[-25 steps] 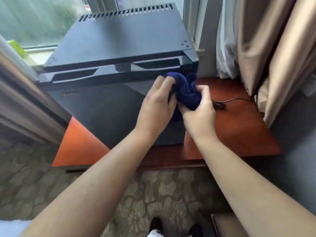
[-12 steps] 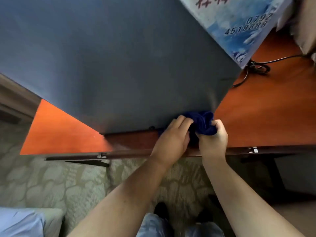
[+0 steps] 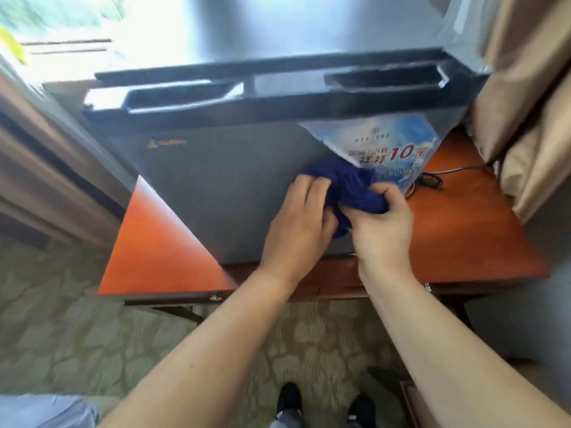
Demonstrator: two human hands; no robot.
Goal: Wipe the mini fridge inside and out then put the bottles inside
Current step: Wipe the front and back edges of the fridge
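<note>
bunched dark-blue cloth [image 3: 349,184] now higher on grey mini-fridge door [image 3: 216,193]; right hand [image 3: 383,222] grip clenches it, left hand [image 3: 296,225] presses flat w/ straight fingers for scrub force.

Hotel-like room — mini fridge [image 3: 231,186] on desk [image 3: 463,236], curtains [image 3: 525,88], patterned carpet [image 3: 77,335].

One dark grey box-shaped mini fridge [image 3: 216,186] is in view, with two long recessed handle slots, a left slot [image 3: 182,95] and a right slot [image 3: 383,78], and one blue-and-white printed sticker [image 3: 389,143]. There are two bare hands, the left hand [image 3: 296,223] and the right hand [image 3: 381,225], one crumpled dark blue cloth [image 3: 349,180], one orange-brown wooden table [image 3: 160,242] and one thin black cable [image 3: 432,180]. Also countable are two black shoes, a left shoe [image 3: 289,396] and a right shoe [image 3: 364,407], one patterned beige carpet [image 3: 92,335], and two tan fabric curtains, the left curtain [image 3: 37,168] and the right curtain [image 3: 525,88].
</note>
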